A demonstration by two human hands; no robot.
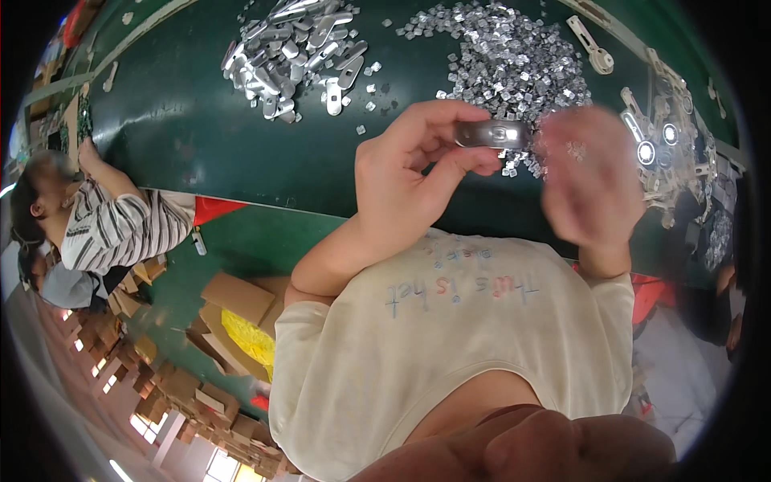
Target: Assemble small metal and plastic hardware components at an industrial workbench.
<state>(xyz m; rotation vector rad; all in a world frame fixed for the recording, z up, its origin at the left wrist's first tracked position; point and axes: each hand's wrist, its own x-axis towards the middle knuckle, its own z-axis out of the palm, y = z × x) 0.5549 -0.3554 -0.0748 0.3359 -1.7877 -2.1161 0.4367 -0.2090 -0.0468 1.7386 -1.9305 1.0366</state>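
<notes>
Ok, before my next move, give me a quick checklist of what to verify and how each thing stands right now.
1. Left-hand grip: ok, the left hand pinches the curved metal piece between thumb and fingers.
2. Right-hand contents: cannot tell, the right hand is blurred.
3. Small parts within reach: ok, likely; the pile of shiny squares lies just beyond the hands.
4. Squares kept together: not ok, some lie loose toward the heap of long metal parts.
5. Right hand clear of the whitish parts: cannot tell, they lie close on its right.
</notes>
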